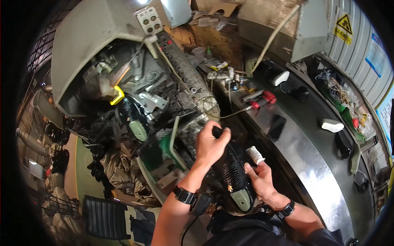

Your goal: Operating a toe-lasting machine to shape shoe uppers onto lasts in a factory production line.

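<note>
1. The left hand (211, 144) has its grip clamped on the far end of a black shoe (230, 166), with the thumb and fingers wrapped round it.
2. The right hand (263, 182) is at the shoe's right side; whether its grip is closed on the shoe, the view does not tell. A white piece (255, 155) shows at its fingertips, either a wrap or something held.
3. The shoe hangs tilted in front of the person, its pale green patch (241, 198) at the near end.
4. Each wrist wears 1 black band.
5. To the left, another black shoe (128, 112) sits in the machine (84, 57), near a bright yellow part (117, 95).
6. To the right runs a metal surface (314, 158) carrying a phone (277, 126) and, farther off, a red tool (269, 97).
7. Near left stands a black chair (106, 217).
</note>
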The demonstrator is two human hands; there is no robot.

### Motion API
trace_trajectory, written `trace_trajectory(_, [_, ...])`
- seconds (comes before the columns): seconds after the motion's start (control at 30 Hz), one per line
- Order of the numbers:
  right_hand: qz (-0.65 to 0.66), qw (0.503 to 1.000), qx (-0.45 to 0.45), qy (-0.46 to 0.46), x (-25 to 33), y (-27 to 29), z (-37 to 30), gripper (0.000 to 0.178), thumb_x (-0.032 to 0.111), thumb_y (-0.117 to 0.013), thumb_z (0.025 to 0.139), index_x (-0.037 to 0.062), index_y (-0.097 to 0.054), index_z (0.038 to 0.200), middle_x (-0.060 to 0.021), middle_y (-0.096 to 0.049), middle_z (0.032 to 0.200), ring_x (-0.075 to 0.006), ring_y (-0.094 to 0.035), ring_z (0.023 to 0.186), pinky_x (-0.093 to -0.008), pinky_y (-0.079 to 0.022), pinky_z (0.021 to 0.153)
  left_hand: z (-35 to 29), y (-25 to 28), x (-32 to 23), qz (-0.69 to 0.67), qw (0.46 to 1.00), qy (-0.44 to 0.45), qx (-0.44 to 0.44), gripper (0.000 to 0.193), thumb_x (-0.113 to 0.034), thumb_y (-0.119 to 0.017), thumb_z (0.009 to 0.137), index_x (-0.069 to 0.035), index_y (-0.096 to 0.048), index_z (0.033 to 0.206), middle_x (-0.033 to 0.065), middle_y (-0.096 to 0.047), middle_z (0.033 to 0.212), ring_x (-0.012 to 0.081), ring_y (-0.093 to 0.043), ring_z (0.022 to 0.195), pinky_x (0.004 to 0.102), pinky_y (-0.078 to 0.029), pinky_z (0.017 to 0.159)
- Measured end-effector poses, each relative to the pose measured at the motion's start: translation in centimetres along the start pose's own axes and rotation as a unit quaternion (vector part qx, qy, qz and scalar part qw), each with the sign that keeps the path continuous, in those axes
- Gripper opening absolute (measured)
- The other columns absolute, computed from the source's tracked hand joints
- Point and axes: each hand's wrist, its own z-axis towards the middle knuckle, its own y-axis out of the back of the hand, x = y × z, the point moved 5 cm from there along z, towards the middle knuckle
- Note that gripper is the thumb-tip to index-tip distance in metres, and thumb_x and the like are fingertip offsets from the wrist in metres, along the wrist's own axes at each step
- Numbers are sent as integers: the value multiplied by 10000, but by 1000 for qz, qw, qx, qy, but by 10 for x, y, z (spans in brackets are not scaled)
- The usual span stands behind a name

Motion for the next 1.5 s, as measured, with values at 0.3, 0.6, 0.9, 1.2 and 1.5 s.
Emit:
trace_trajectory(0.3, [54,998,32,-17,-34,-143,53,307,121,-687,970,-29,-581,1216,-41,-700,961,-89,-629,790,-254,-518,679,49,205,89,-29,961,34,-274,541,-276,-800,852,-26,-530,1248,106,-579,1120,215,-563,1016,384,-451,915])
trace_trajectory(0.6, [-4,999,44,-30,-41,-209,83,289,164,-718,954,-32,-606,1135,-27,-691,915,-85,-611,787,-254,-497,677,57,249,161,86,939,-16,-332,863,-42,-826,732,-55,-422,1495,248,-525,1413,402,-523,1281,441,-396,1107])
trace_trajectory(0.9, [117,987,99,-40,-71,-273,129,214,217,-670,976,52,-623,1106,-94,-714,974,-165,-659,831,-346,-551,701,-67,259,246,-133,977,133,-101,582,-114,-643,915,16,-472,1456,122,-582,1374,231,-537,1280,371,-413,1071])
trace_trajectory(1.2, [55,989,96,-100,-87,-331,184,622,127,-706,924,-45,-427,1452,-195,-578,1334,-226,-580,1161,-348,-512,957,13,244,188,-515,758,324,-234,394,-338,-596,1018,-6,-643,1225,85,-701,1119,196,-671,880,301,-547,745])
trace_trajectory(1.5, [-77,995,59,-32,-79,-352,211,383,57,-655,951,-34,-537,1304,-126,-653,1138,-161,-631,941,-300,-548,805,40,247,235,-532,753,321,-219,443,-401,-534,1036,-40,-619,1279,82,-662,1255,254,-624,1125,422,-484,1011])
